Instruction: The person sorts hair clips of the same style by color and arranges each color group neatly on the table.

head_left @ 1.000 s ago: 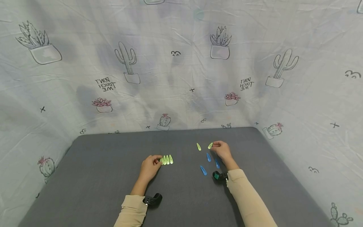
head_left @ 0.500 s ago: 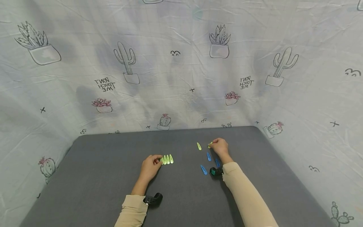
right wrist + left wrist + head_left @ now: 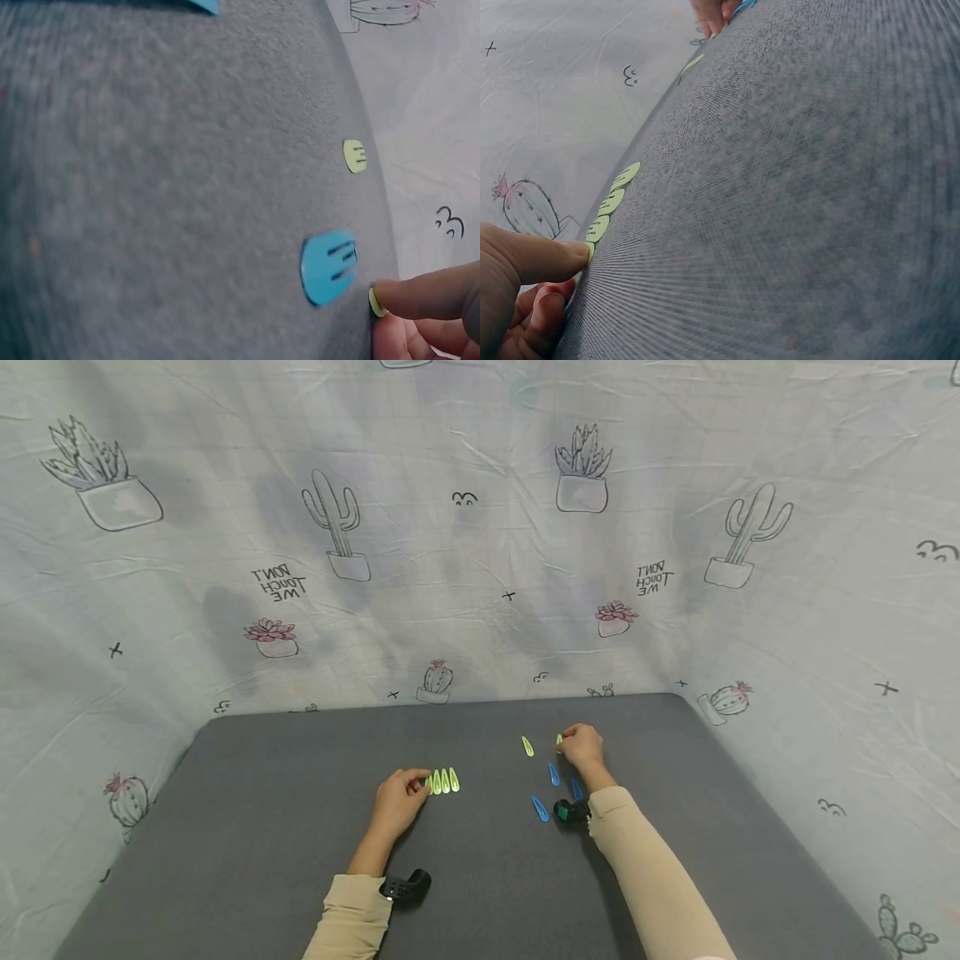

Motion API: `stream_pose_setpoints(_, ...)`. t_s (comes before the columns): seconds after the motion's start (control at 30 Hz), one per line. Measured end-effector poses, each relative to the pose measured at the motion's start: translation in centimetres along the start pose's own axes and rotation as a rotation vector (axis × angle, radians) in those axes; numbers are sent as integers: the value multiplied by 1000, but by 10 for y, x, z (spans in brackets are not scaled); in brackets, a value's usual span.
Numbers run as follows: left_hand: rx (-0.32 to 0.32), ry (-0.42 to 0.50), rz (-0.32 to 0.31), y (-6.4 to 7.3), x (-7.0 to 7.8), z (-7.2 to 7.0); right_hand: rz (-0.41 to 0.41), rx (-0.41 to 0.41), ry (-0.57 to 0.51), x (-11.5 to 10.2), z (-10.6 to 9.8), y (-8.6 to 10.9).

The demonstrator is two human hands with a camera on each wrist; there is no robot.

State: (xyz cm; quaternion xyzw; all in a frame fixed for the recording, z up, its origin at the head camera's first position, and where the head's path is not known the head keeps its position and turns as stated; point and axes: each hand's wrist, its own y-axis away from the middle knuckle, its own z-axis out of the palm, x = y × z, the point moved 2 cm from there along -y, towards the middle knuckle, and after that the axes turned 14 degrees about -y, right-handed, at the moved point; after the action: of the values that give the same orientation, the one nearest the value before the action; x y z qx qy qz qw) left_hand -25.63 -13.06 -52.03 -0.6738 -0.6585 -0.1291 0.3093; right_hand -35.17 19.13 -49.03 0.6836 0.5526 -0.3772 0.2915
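Note:
Yellow-green snap hair clips (image 3: pixel 446 781) stand side by side in a row left of the table's middle. At the row's left end, my left hand (image 3: pixel 397 800) holds the end hair clip (image 3: pixel 592 250) between thumb and finger, partly covering it. Over on the right, my right hand (image 3: pixel 585 747) pinches another yellow-green hair clip (image 3: pixel 376 303), its fingertips down at the tabletop. Left of that hand lies a loose yellow-green hair clip (image 3: pixel 528 747). Three blue hair clips lie nearer: one (image 3: pixel 553 774) below the fingers, one (image 3: pixel 577 789) beside the wrist, one (image 3: pixel 540 808) closest to me.
The grey table (image 3: pixel 480 877) ends at the back against a pale curtain (image 3: pixel 480 552) printed with cacti, which also encloses both sides. A black wrist camera (image 3: pixel 406 887) sits on the left wrist, and another (image 3: pixel 572 812) on the right, close to the blue clips.
My right hand has shifted slightly left over its yellow-green hair clip, covering more of it, and the clip now points more upright. My left hand stays at the row.

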Motion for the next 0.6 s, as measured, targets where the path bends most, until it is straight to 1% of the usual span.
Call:
stream_pose_setpoints(0.2, 1, -2, 7, 2, 0, 0, -15, -56, -43, 4, -4, 2)
stream_pose_setpoints(0.43, -2, 3, 11, 1, 2, -1, 22, -106, -107, 11, -8, 3)
stream_pose_setpoints(0.6, 0, 5, 11, 0, 2, -2, 14, -138, -168, 11, -10, 7)
